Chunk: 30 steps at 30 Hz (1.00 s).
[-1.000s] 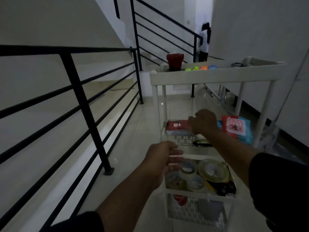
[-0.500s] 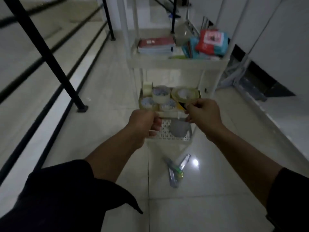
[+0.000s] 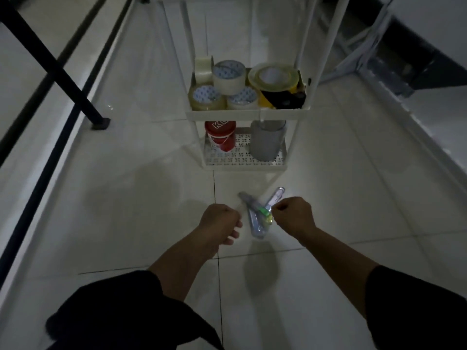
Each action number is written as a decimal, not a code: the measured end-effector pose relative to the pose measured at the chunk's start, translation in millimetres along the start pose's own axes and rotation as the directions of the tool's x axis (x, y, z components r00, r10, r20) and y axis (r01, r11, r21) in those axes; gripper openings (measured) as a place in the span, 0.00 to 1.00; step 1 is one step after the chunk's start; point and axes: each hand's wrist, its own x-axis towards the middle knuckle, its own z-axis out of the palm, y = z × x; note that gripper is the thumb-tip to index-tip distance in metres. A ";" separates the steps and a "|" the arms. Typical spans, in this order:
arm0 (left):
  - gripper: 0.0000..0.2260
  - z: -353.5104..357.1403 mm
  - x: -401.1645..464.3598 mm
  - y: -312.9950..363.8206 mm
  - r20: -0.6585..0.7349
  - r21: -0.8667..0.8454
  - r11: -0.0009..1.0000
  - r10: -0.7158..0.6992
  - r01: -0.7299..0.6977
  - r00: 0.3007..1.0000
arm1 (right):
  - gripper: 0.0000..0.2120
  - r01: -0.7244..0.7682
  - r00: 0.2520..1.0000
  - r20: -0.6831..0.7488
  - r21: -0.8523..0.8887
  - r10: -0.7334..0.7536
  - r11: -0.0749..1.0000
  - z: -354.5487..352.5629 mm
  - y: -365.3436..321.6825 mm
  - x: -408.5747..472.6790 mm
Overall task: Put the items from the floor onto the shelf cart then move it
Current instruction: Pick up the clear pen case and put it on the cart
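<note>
Head view: cart (image 3: 249, 114) mostly loaded, with five tape rolls (image 3: 228, 77) on the visible upper shelf and a red tub (image 3: 220, 135) plus a grey cup (image 3: 267, 140) on the bottom shelf near its front edge. Still on the floor (image 3: 126, 210) just ahead of the cart: a small pile of clear pens (image 3: 257, 215), roughly three, count unsure. Left hand (image 3: 219, 223) and right hand (image 3: 294, 215) are loosely curled either side of the pile, gripping nothing I can see; pickup and cart move remain.

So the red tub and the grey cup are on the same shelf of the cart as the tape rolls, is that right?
Not quite. The head view shows the red tub and grey cup on the bottom shelf of the cart, one level below the shelf holding the tape rolls.
</note>
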 end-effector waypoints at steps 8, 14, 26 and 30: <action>0.09 51.0 68.2 -35.9 -0.039 0.242 0.970 0.024 -0.013 0.999 | 0.14 0.052 0.997 -0.043 -0.139 -0.059 0.989 53.5 25.8 50.1; 0.13 85.6 113.2 -51.0 -0.105 0.459 0.886 0.123 -0.062 0.987 | 0.27 0.054 0.998 0.047 -0.258 -0.043 0.965 75.3 33.5 76.3; 0.12 107.8 156.8 -68.0 -0.164 0.479 0.878 0.109 -0.018 0.980 | 0.24 0.029 0.998 0.063 -0.300 -0.010 0.953 78.0 37.8 99.0; 0.21 91.8 162.9 -76.5 -0.149 0.316 0.947 -0.014 0.061 0.989 | 0.13 0.062 0.997 0.056 -0.302 -0.047 0.951 81.4 46.3 99.1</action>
